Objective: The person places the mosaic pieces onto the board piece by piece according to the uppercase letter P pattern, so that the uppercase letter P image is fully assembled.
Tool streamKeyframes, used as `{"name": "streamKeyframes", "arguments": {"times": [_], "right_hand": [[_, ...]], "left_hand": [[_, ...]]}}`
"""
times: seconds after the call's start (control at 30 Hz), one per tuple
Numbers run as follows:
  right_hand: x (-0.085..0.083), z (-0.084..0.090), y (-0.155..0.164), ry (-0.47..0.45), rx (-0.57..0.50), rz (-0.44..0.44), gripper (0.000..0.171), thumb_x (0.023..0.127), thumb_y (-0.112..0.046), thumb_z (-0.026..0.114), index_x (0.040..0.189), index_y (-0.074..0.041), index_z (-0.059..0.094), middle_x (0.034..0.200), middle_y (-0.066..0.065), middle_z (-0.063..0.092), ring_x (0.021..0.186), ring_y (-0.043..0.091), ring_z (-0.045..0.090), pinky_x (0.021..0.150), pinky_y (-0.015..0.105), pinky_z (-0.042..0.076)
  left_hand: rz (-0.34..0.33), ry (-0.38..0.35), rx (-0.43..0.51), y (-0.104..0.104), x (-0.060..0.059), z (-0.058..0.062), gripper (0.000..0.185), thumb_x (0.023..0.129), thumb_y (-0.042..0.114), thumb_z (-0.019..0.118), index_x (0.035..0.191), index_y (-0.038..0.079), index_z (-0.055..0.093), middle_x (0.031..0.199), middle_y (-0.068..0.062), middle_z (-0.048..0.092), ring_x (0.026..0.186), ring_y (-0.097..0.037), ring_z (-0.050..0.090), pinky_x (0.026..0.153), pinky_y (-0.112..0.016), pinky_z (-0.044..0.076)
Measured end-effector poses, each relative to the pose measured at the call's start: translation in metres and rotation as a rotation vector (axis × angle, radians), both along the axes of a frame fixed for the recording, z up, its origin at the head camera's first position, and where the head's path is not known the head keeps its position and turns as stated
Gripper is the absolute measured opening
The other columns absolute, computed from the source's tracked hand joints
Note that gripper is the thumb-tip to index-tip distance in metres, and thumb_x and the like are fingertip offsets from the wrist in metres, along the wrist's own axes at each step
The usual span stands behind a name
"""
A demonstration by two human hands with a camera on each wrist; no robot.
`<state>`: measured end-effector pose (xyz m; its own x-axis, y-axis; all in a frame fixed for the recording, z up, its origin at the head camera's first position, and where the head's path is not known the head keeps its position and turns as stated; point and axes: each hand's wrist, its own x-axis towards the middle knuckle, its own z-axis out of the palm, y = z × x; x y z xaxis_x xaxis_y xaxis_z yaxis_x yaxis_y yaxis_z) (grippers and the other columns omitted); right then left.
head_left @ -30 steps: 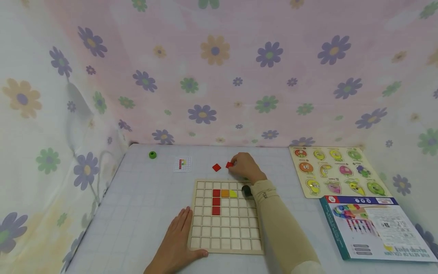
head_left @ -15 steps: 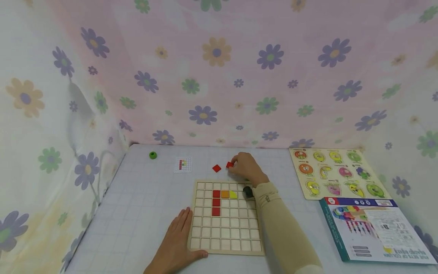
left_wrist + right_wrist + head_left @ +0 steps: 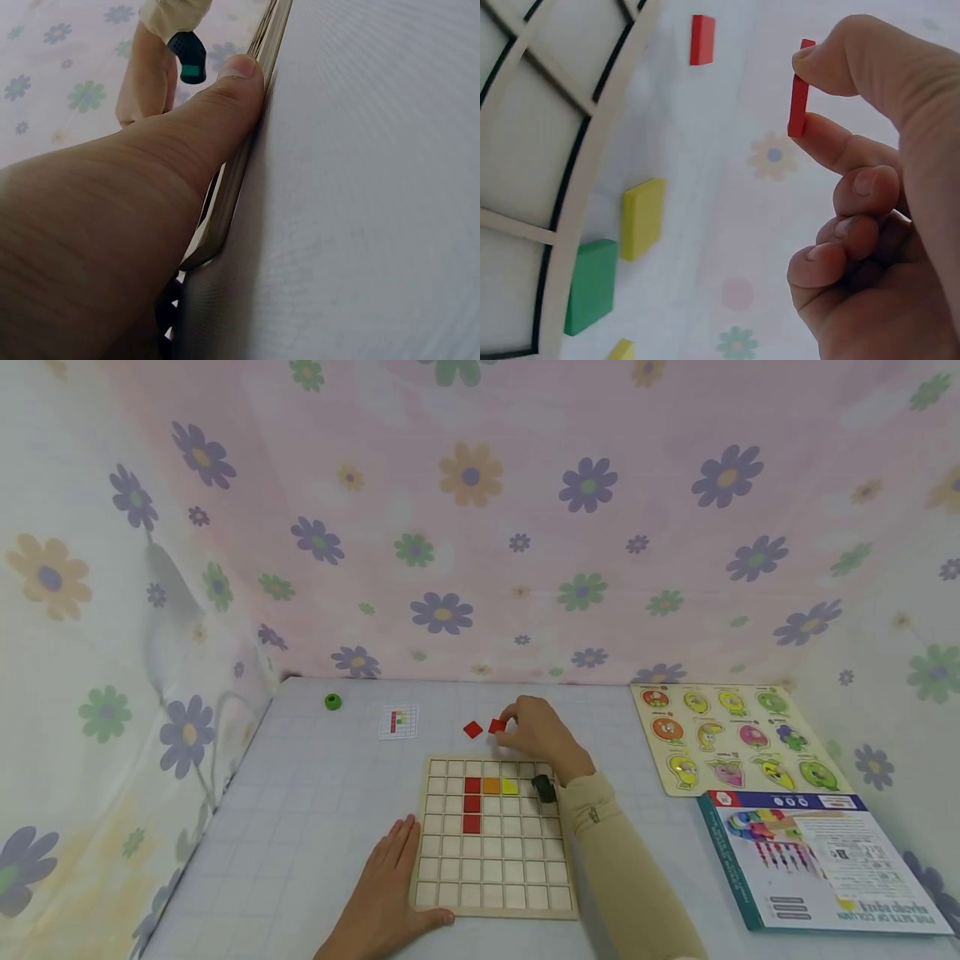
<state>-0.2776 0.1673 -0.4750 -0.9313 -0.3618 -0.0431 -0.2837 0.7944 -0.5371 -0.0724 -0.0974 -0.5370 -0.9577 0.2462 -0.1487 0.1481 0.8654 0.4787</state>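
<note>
A wooden grid board (image 3: 495, 893) lies on the table. It holds three red tiles (image 3: 472, 804) in a column, with an orange tile (image 3: 491, 786) and a yellow tile (image 3: 510, 787) beside the top one. My right hand (image 3: 510, 727) is just beyond the board's far edge. It pinches a red tile (image 3: 799, 90) on edge between thumb and forefinger, clear of the table. A second red tile (image 3: 472, 729) lies flat to its left. My left hand (image 3: 390, 881) rests flat on the table, and its thumb (image 3: 225, 97) presses the board's near left edge (image 3: 255, 112).
Loose yellow (image 3: 643, 217) and green (image 3: 591, 285) tiles lie by the board's far rim under my right hand. A small pattern card (image 3: 397, 722) and a green ring (image 3: 333, 702) sit at the far left. A fruit peg puzzle (image 3: 738, 735) and a printed box (image 3: 817, 860) are on the right. Flowered cloth walls the table in.
My right hand, still pinching the red tile, has edged slightly left toward the loose red tile. The left hand has stayed where it was.
</note>
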Motion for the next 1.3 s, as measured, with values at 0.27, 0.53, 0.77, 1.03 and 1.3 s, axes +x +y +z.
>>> {"name": "streamKeyframes", "arguments": {"times": [0.27,0.53,0.77,1.03,1.3], "right_hand": [[0.029,0.017,-0.004,0.052,0.0,0.024,0.024,0.092,-0.025,0.072,0.109,-0.008,0.077,0.102,0.012,0.068,0.081,0.019,0.053,0.072,0.033,0.048],[0.066,0.03,-0.006,0.142,-0.016,0.064,0.018,0.089,-0.021,0.075,0.103,-0.009,0.078,0.083,-0.001,0.057,0.078,0.014,0.046,0.065,0.026,0.042],[0.085,0.033,-0.007,0.265,-0.025,0.1,0.013,0.085,-0.02,0.081,0.094,-0.011,0.078,0.076,-0.003,0.053,0.076,0.011,0.042,0.063,0.023,0.04],[0.102,0.029,-0.011,0.347,-0.046,0.191,0.012,0.083,-0.017,0.082,0.092,-0.01,0.078,0.074,-0.003,0.053,0.073,0.008,0.04,0.06,0.018,0.038],[0.119,0.027,-0.021,0.401,0.015,0.279,0.01,0.081,-0.017,0.081,0.089,-0.012,0.078,0.073,-0.004,0.057,0.072,0.005,0.043,0.06,0.013,0.042]], "left_hand": [[-0.001,-0.011,-0.006,0.0,0.0,0.0,0.134,0.066,0.082,0.074,0.162,0.004,0.023,0.17,-0.014,0.023,0.157,-0.036,0.021,0.125,-0.058,0.027],[-0.005,0.003,-0.005,-0.002,0.001,-0.001,0.132,0.067,0.081,0.074,0.162,0.004,0.023,0.17,-0.014,0.023,0.157,-0.035,0.021,0.125,-0.058,0.027],[-0.009,0.019,0.001,-0.003,0.001,-0.003,0.131,0.067,0.081,0.074,0.162,0.004,0.024,0.17,-0.013,0.023,0.156,-0.035,0.022,0.125,-0.058,0.028],[-0.016,0.029,-0.005,-0.003,0.0,-0.003,0.131,0.067,0.081,0.074,0.161,0.003,0.025,0.169,-0.015,0.025,0.156,-0.036,0.022,0.125,-0.058,0.028],[-0.017,0.041,-0.003,-0.003,0.0,-0.004,0.131,0.067,0.08,0.074,0.161,0.003,0.025,0.169,-0.014,0.024,0.157,-0.034,0.022,0.125,-0.056,0.028]]}}
